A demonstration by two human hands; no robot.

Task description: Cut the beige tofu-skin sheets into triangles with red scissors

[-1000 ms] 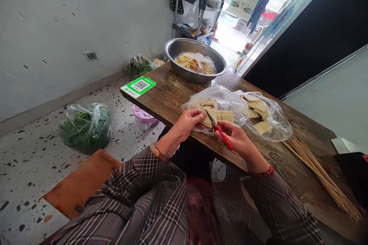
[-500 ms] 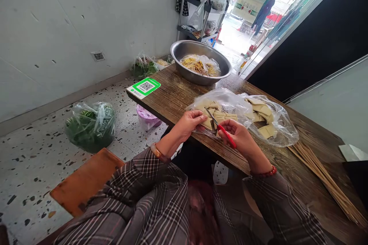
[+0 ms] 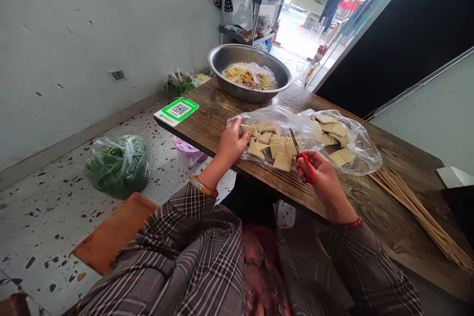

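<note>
My right hand (image 3: pixel 321 177) is closed around red-handled scissors (image 3: pixel 305 165), their dark blades pointing up and away over the table edge. My left hand (image 3: pixel 234 140) is at the left end of the pile, thumb and fingers pinching a small piece of tofu skin (image 3: pixel 249 129). Cut tofu skin pieces (image 3: pixel 278 147), pale beige, triangular and square, lie heaped on a clear plastic bag (image 3: pixel 283 114) between my hands. Larger folded tofu skin sheets (image 3: pixel 335 133) sit in another part of the clear plastic to the right.
A steel basin (image 3: pixel 248 94) holding bagged yellow food stands at the table's far end, beside a green QR card (image 3: pixel 179 110). Bamboo skewers (image 3: pixel 422 217) lie on the right. Bagged greens (image 3: pixel 118 165) and an orange-brown stool (image 3: pixel 116 232) are on the floor at left.
My left hand has moved left, away from the scissors, to the pile's left end. My right hand has moved slightly right and down with the scissors, uncovering the cut pieces. The view has shifted slightly.
</note>
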